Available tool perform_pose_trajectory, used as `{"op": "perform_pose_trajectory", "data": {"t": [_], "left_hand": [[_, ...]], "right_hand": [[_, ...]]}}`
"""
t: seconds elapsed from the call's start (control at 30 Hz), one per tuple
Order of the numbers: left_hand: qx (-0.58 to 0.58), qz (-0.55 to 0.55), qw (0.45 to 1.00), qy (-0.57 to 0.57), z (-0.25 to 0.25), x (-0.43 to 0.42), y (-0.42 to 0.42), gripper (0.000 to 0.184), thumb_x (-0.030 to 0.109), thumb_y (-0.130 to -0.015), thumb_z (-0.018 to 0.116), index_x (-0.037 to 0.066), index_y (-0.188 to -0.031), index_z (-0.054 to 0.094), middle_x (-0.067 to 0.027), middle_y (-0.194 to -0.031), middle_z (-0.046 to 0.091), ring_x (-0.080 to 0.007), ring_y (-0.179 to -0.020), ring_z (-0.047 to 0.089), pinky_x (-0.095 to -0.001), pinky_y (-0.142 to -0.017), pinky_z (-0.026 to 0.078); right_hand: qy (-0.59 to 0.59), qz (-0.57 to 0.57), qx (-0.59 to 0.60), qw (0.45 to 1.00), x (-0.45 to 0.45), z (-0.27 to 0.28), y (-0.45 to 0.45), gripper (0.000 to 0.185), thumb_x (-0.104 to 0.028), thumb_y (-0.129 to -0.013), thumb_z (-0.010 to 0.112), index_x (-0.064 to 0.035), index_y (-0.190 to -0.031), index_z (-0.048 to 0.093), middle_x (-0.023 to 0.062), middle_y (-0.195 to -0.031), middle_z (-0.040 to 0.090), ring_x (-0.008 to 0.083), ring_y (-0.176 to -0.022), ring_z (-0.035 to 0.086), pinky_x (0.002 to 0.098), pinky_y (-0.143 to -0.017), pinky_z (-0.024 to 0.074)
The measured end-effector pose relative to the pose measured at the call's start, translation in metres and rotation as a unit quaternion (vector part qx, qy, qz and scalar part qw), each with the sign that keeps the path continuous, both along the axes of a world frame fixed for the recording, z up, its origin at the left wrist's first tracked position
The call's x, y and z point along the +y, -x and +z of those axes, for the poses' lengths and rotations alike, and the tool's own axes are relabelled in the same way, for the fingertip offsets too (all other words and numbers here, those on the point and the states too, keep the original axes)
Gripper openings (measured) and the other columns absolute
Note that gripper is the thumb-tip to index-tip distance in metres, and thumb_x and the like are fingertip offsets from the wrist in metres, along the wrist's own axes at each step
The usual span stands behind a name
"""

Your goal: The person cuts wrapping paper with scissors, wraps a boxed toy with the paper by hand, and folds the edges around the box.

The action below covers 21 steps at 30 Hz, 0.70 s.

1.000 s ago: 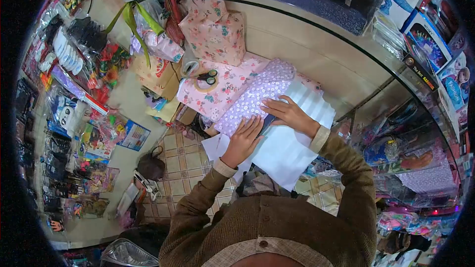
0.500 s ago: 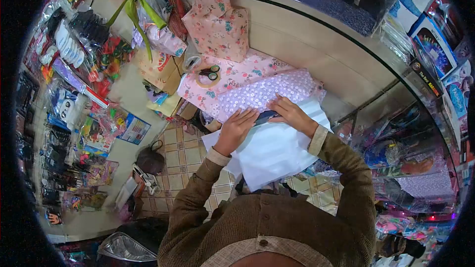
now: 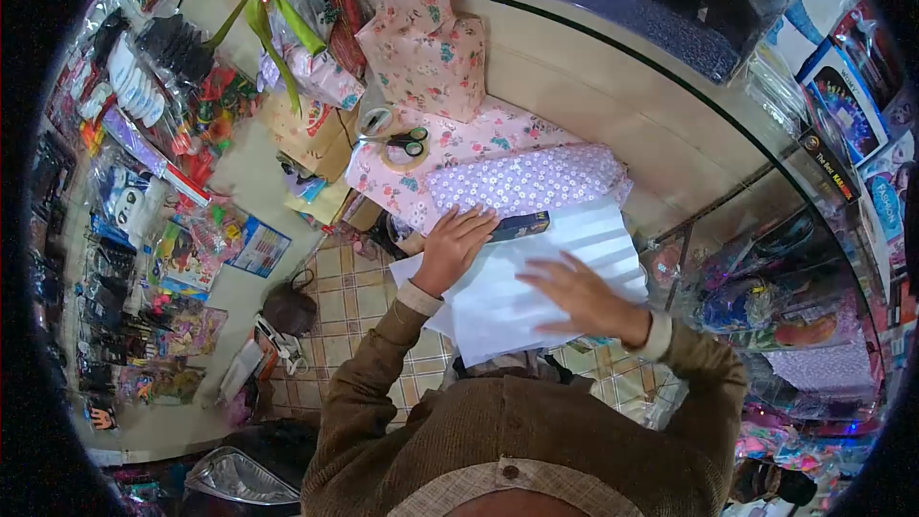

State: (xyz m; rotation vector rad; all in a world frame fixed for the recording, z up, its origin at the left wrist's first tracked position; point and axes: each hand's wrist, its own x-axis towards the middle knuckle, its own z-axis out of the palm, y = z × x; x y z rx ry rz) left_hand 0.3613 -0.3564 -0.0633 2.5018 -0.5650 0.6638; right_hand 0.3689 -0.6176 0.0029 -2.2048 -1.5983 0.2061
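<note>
A narrow dark box (image 3: 522, 226) lies on a white paper sheet (image 3: 507, 311), against the edge of a folded lilac flowered sheet (image 3: 536, 177). My left hand (image 3: 458, 247) rests flat over the box's left end, fingers stretched out and hiding that part. Over the right half of the white paper, apart from the box, is my right hand (image 3: 579, 295). Its fingers are spread and smeared by motion, with nothing visible in them. Beneath the lilac sheet is pink floral paper (image 3: 383, 177).
Green-handled scissors (image 3: 410, 141) and a tape roll (image 3: 407, 158) lie on the pink paper. A floral gift bag (image 3: 426, 57) stands behind them. A glass edge (image 3: 661, 57) curves round the back and right. Packaged goods (image 3: 191, 258) line the left side.
My right hand has lifted off the box and moved down and right over the white paper, uncovering the box's right end. My left hand has stayed on the box.
</note>
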Motion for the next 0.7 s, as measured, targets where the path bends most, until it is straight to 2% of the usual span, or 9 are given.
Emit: {"op": "perform_pose_trajectory", "data": {"t": [0.03, 0.13, 0.27, 0.37, 0.47, 0.5, 0.57, 0.67, 0.7], "left_hand": [[0.003, -0.001, 1.000, -0.002, 0.000, 0.000, 0.000, 0.031, 0.013, -0.084, 0.059, 0.011, -0.115, 0.061, -0.0054, -0.119, 0.059, -0.0233, -0.115, 0.052, -0.0432, -0.100, 0.037], [0.012, -0.010, 1.000, 0.012, 0.006, 0.002, -0.002, 0.029, 0.013, -0.083, 0.060, 0.011, -0.112, 0.063, -0.0053, -0.118, 0.059, -0.0230, -0.110, 0.054, -0.0422, -0.098, 0.038], [0.050, -0.036, 0.996, 0.056, 0.017, 0.006, -0.003, 0.028, 0.016, -0.081, 0.063, 0.011, -0.109, 0.064, -0.0062, -0.115, 0.058, -0.0229, -0.104, 0.055, -0.0396, -0.094, 0.039], [0.072, -0.055, 0.996, 0.014, 0.023, 0.011, -0.006, 0.027, 0.019, -0.080, 0.064, 0.010, -0.106, 0.064, -0.0077, -0.113, 0.059, -0.0243, -0.102, 0.055, -0.0369, -0.091, 0.038], [0.104, -0.082, 0.991, -0.016, 0.027, 0.019, -0.017, 0.031, 0.025, -0.080, 0.065, 0.010, -0.107, 0.063, -0.0096, -0.118, 0.056, -0.0269, -0.106, 0.052, -0.0384, -0.090, 0.037], [0.084, -0.080, 0.993, -0.028, 0.034, 0.020, -0.018, 0.036, 0.027, -0.079, 0.066, 0.011, -0.111, 0.060, -0.0102, -0.120, 0.054, -0.0278, -0.109, 0.051, -0.0400, -0.092, 0.036], [0.046, -0.078, 0.995, -0.052, 0.053, 0.021, -0.022, 0.048, 0.032, -0.078, 0.067, 0.012, -0.119, 0.056, -0.0116, -0.124, 0.051, -0.0297, -0.114, 0.047, -0.0432, -0.095, 0.034], [0.065, -0.046, 0.994, -0.074, 0.056, 0.036, -0.038, 0.065, 0.039, -0.075, 0.069, 0.013, -0.130, 0.045, -0.0135, -0.128, 0.046, -0.0309, -0.120, 0.042, -0.0462, -0.099, 0.030], [0.102, -0.080, 0.989, -0.076, 0.052, 0.046, -0.049, 0.073, 0.047, -0.077, 0.063, 0.014, -0.137, 0.035, -0.0157, -0.130, 0.044, -0.0364, -0.123, 0.038, -0.0499, -0.101, 0.026]], "right_hand": [[0.049, -0.011, 0.029, 0.998, -0.005, 0.003, 0.015, 0.073, -0.032, -0.076, 0.068, -0.0065, -0.135, 0.034, 0.0168, -0.135, 0.037, 0.0305, -0.129, 0.033, 0.0514, -0.106, 0.0254], [0.139, -0.017, -0.022, 0.990, -0.022, -0.017, 0.031, 0.072, -0.028, -0.077, 0.065, -0.0076, -0.137, 0.031, 0.0168, -0.136, 0.035, 0.0285, -0.129, 0.033, 0.0508, -0.105, 0.0268], [0.090, 0.047, -0.122, 0.987, -0.022, -0.024, 0.022, 0.048, -0.014, -0.073, 0.063, -0.0057, -0.119, 0.051, 0.0129, -0.115, 0.055, 0.0269, -0.110, 0.052, 0.0434, -0.095, 0.0404], [0.031, 0.009, -0.033, 0.999, -0.008, 0.020, 0.007, 0.031, -0.012, -0.073, 0.061, -0.0047, -0.104, 0.059, 0.0101, -0.095, 0.061, 0.0267, -0.095, 0.059, 0.0400, -0.087, 0.0450], [-0.027, -0.024, -0.097, 0.995, 0.001, 0.044, -0.007, 0.023, -0.011, -0.075, 0.060, -0.0047, -0.096, 0.060, 0.0097, -0.084, 0.062, 0.0272, -0.083, 0.062, 0.0385, -0.081, 0.0475], [-0.041, -0.027, -0.103, 0.993, 0.006, 0.054, -0.013, 0.015, -0.013, -0.079, 0.058, -0.0051, -0.091, 0.060, 0.0096, -0.081, 0.062, 0.0277, -0.076, 0.062, 0.0388, -0.074, 0.0490], [-0.016, -0.045, -0.110, 0.993, 0.012, 0.059, -0.030, 0.013, -0.014, -0.080, 0.056, -0.0053, -0.089, 0.060, 0.0108, -0.081, 0.062, 0.0295, -0.075, 0.062, 0.0393, -0.071, 0.0492], [-0.019, -0.053, -0.084, 0.995, 0.019, 0.067, -0.054, 0.014, -0.015, -0.084, 0.052, -0.0044, -0.090, 0.059, 0.0124, -0.082, 0.061, 0.0324, -0.078, 0.060, 0.0419, -0.069, 0.0477], [-0.034, -0.048, -0.070, 0.996, 0.022, 0.068, -0.061, 0.015, -0.015, -0.085, 0.052, -0.0037, -0.091, 0.059, 0.0124, -0.082, 0.061, 0.0324, -0.078, 0.060, 0.0415, -0.069, 0.0470]]}}
